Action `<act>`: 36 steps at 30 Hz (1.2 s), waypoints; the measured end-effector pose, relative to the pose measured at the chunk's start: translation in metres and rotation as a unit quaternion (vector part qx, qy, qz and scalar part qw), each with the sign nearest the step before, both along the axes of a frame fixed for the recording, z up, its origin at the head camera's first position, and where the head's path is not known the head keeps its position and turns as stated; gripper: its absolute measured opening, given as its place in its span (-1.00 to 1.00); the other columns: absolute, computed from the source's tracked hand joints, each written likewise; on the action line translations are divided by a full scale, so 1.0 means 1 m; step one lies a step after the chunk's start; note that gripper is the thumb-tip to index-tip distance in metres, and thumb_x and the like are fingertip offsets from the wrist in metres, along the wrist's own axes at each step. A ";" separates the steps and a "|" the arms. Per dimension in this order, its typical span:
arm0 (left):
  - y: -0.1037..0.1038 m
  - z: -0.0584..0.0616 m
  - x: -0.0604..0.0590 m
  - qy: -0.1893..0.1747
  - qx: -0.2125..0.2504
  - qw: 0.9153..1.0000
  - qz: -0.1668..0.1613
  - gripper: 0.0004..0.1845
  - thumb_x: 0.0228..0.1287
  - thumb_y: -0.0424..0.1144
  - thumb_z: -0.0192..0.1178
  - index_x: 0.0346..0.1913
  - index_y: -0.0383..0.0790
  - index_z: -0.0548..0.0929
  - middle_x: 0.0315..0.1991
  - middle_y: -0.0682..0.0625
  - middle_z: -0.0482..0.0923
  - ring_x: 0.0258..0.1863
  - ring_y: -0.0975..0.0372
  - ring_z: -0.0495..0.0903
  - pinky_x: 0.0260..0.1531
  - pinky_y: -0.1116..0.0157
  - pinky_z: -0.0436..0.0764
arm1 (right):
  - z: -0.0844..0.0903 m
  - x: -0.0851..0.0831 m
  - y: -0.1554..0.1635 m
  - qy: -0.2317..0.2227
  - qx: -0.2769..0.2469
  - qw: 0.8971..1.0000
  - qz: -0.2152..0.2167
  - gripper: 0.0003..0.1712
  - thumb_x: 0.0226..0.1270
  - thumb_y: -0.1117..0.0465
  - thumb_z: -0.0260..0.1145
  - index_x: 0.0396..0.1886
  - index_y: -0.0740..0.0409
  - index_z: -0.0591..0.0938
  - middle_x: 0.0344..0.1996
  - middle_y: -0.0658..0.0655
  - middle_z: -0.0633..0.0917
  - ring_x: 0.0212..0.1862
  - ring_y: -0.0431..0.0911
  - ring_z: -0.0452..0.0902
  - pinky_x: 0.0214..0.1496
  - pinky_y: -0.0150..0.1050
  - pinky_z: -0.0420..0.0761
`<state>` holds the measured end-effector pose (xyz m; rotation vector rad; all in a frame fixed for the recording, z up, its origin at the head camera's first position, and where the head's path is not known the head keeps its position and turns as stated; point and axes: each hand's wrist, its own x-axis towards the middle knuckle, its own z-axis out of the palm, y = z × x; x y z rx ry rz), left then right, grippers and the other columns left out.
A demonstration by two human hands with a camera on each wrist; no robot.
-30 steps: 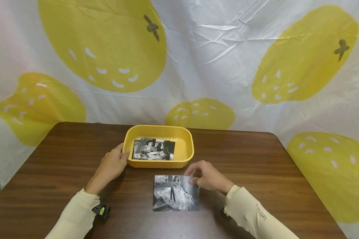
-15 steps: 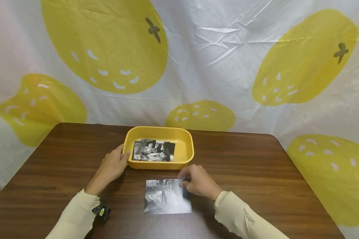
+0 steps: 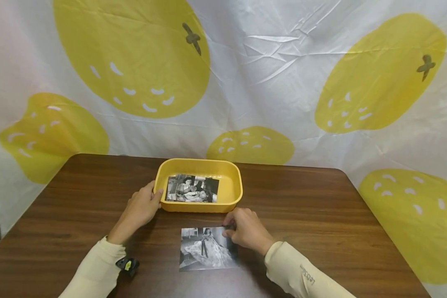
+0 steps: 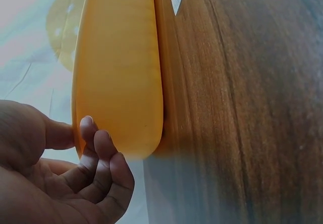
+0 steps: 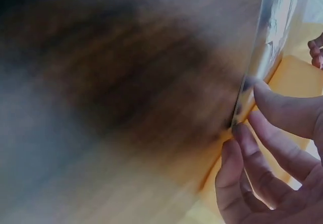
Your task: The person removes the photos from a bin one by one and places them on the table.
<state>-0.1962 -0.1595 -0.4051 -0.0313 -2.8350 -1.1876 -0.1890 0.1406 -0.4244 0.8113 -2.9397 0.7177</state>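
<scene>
A yellow tray (image 3: 234,182) sits mid-table with a black-and-white photo (image 3: 192,188) lying in it. My left hand (image 3: 140,207) rests at the tray's left end, thumb over the rim and curled fingers against the outer wall (image 4: 121,72). A second black-and-white photo (image 3: 205,249), showing a figure in a wide dress, lies on the table just in front of the tray. My right hand (image 3: 246,228) pinches its far right corner between thumb and fingers. In the right wrist view that edge of the photo (image 5: 272,27) is raised off the wood.
The dark wooden table (image 3: 320,215) has rounded far corners. A white cloth with big yellow fruit shapes (image 3: 268,82) hangs close behind it. A small black and yellow device (image 3: 127,265) sits at my left wrist.
My right hand slid the loose photo a little to the left and nearer to me, and now pinches its far right corner. The left hand and tray stayed put.
</scene>
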 end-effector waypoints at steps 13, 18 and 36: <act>-0.004 0.003 -0.001 -0.001 -0.007 1.000 0.001 -0.55 0.60 -0.22 -0.05 0.35 -0.44 0.40 -0.47 -0.03 0.59 -0.51 0.17 0.53 -0.47 0.20 0.42 | 0.077 -0.048 -0.026 -0.015 -0.019 1.000 0.013 -0.81 0.17 0.17 0.58 -0.25 0.10 0.77 -0.40 -0.06 0.74 -0.31 -0.16 0.65 -0.15 -0.17 0.61; -0.003 0.002 -0.002 -0.005 -0.002 1.000 -0.004 -0.56 0.59 -0.22 -0.03 0.34 -0.44 0.41 -0.46 -0.03 0.61 -0.49 0.19 0.54 -0.49 0.21 0.42 | 0.071 -0.085 -0.050 -0.040 0.065 0.996 0.034 -0.40 0.13 0.03 0.61 0.06 0.33 0.68 -0.06 0.22 0.74 0.03 0.08 0.64 0.17 -0.02 0.53; 0.000 0.003 -0.001 -0.012 0.000 1.000 0.001 -0.58 0.59 -0.23 -0.02 0.31 -0.45 0.42 -0.48 -0.04 0.59 -0.53 0.18 0.51 -0.50 0.22 0.41 | 0.030 -0.115 -0.078 -0.085 0.158 0.982 -0.062 -0.37 -0.23 -0.12 0.75 -0.30 0.10 0.61 0.07 0.28 0.53 0.12 0.21 0.46 0.21 0.05 0.49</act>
